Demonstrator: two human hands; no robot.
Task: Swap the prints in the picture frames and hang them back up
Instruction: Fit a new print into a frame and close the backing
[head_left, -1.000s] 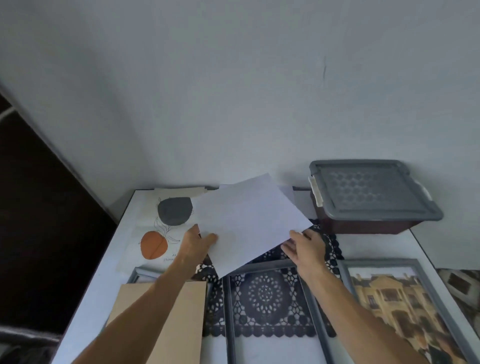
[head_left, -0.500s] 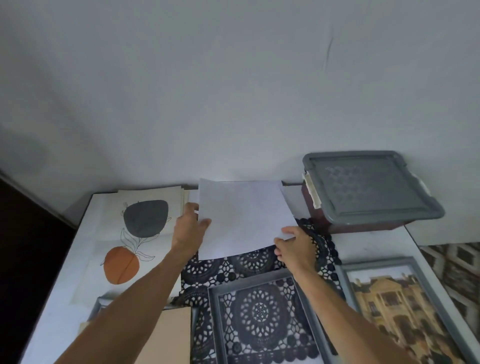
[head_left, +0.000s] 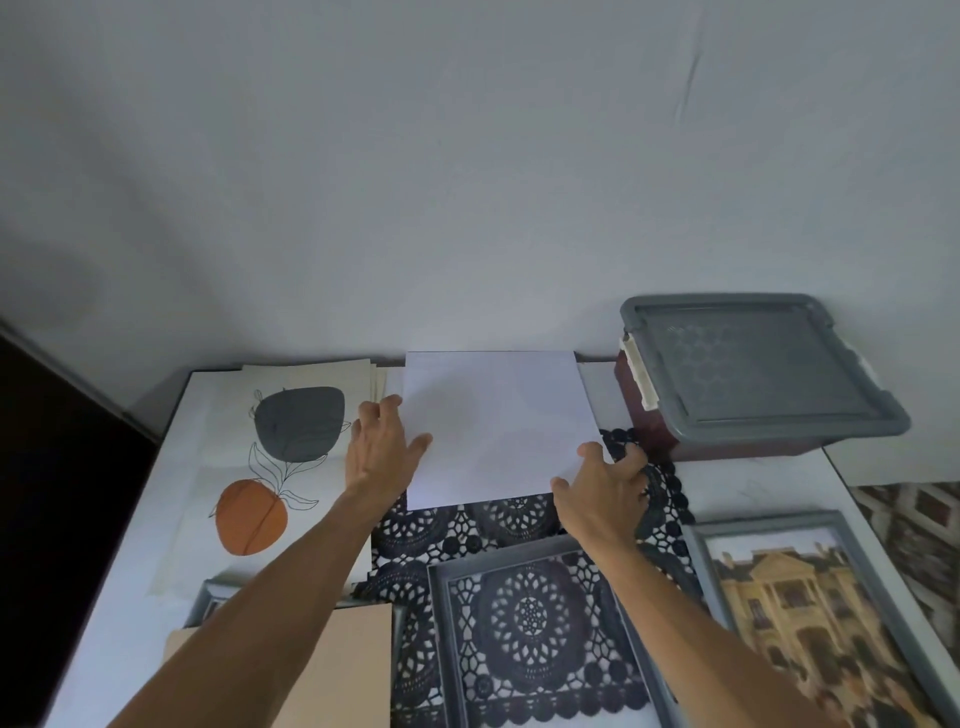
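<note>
white sheet (head_left: 498, 426): lies flat on the table (head_left: 753, 488), at 12 o'clock from the empty frame (head_left: 493, 555), far edge near the wall.
left hand (head_left: 382, 449): spread, thumb resting on the sheet's 9 o'clock edge.
right hand (head_left: 602, 493): spread, fingertips touching the sheet's 4 o'clock corner.
fruit print (head_left: 291, 431): at 9 o'clock of the sheet.
lidded box (head_left: 753, 374): at 3 o'clock.

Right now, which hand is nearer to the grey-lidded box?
Right. The right hand sits just left of the box; the left hand is beyond the white sheet.
</note>
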